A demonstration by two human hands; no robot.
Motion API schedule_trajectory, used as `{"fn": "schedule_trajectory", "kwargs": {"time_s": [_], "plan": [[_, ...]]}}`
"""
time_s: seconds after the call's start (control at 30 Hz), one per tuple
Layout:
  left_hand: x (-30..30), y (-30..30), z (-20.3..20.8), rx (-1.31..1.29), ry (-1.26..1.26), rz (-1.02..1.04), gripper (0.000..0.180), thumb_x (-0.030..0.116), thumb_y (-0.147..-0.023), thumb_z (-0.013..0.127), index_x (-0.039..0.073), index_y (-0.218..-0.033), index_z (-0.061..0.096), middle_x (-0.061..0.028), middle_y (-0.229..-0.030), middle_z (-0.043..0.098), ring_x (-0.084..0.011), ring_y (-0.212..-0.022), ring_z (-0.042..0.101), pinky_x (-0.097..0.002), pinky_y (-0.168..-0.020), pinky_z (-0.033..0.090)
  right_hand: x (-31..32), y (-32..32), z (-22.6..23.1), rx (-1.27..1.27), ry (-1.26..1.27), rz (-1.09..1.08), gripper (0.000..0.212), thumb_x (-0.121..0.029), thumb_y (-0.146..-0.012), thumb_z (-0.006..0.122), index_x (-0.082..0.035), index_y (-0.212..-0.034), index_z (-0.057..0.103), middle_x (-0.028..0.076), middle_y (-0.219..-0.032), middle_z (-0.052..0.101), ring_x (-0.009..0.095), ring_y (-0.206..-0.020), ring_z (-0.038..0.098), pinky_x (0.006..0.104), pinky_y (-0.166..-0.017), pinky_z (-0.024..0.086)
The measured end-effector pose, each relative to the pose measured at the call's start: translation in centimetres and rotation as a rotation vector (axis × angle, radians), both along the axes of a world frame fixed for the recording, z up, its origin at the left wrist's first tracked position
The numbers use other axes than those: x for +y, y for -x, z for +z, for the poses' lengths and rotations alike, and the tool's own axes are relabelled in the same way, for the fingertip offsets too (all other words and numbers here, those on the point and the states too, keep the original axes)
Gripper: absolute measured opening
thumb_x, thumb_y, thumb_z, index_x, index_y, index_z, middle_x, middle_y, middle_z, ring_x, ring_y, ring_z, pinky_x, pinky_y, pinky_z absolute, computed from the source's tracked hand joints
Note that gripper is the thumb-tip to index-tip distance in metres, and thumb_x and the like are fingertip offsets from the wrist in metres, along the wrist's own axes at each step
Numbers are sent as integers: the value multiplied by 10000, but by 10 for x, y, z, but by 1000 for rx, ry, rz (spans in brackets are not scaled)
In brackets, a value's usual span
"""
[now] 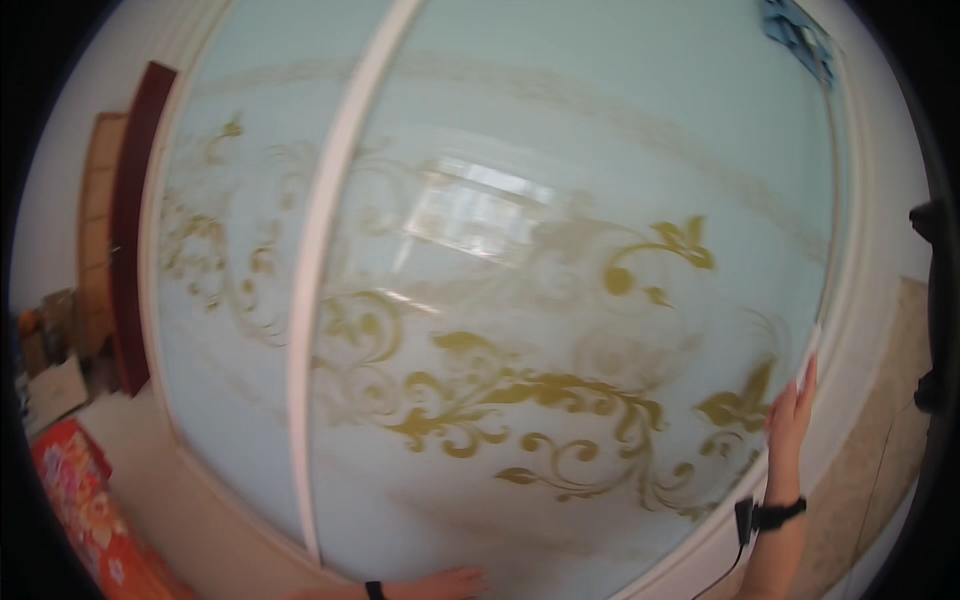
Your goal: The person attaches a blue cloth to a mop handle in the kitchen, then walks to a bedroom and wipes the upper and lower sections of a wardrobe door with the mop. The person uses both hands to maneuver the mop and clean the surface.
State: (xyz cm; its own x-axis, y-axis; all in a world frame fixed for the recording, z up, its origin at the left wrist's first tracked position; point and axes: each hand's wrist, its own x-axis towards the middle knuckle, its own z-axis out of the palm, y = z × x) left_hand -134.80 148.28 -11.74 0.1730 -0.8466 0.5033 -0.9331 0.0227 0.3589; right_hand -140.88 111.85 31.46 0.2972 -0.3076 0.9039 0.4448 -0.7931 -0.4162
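A large sliding door (560,120) of pale frosted glass with gold-green scroll and leaf patterns fills most of the head view. At its right edge my right hand (790,412) is closed around the white lower end of a long-handled mop (831,190). The thin pole runs up along the door's frame. Its blue cloth head (797,38) is high at the upper right, against the door's top corner. Low in the middle, my left hand (452,583) is stretched out flat with nothing in it, close to the glass; whether it touches cannot be told.
A pale upright rail (318,230) divides the glass panels. A dark red door (142,230) stands at the left, with boxes (58,390) beside it. Red flowered fabric (95,510) lies at the lower left. A cable (722,572) hangs from my right wrist strap.
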Motion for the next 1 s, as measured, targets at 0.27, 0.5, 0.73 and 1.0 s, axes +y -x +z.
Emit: {"fn": "schedule_trajectory", "kwargs": {"time_s": [0.27, 0.5, 0.73, 1.0], "plan": [[103, -9, 7, -83, -55, 217, 461, 335, -831, 519, 178, -1264, 520, -148, -1194, 534, -359, -1131, 448, -528, -1055, 263, 165, -68, -131, 32, -116, 219, 575, -113, -961, 355, -152, -1494, 142, -12, -709, 429, 59, -495, 358, 200, -422, 341], [274, -2, 47, 130, 43, 461, 348, 166, -870, 589, 74, -1197, 516, -204, -1345, 395, -397, -1180, 433, -480, -1067, 315, 331, -114, -172, 64, -93, 464, 585, -110, -950, 378, -98, -1487, 146, 12, -731, 487, 71, -506, 395, 211, -459, 370], [395, -15, 113, -161, 267, 586, 454, 134, -825, 624, 8, -1227, 454, -208, -1300, 414, -412, -1147, 434, -486, -985, 371, 518, -129, -237, 247, -105, 697, 589, -77, -929, 406, -59, -1471, 176, 24, -729, 494, 88, -545, 440, 232, -495, 413], [472, -89, 207, -52, 561, 631, 728, 117, -899, 539, -5, -1441, 68, -247, -1357, 351, -369, -1225, 413, -451, -1050, 318, 664, -167, -319, 442, -52, 889, 569, -107, -875, 551, 99, -1356, 326, 157, -932, 580, 200, -704, 569, 319, -636, 485]]}}
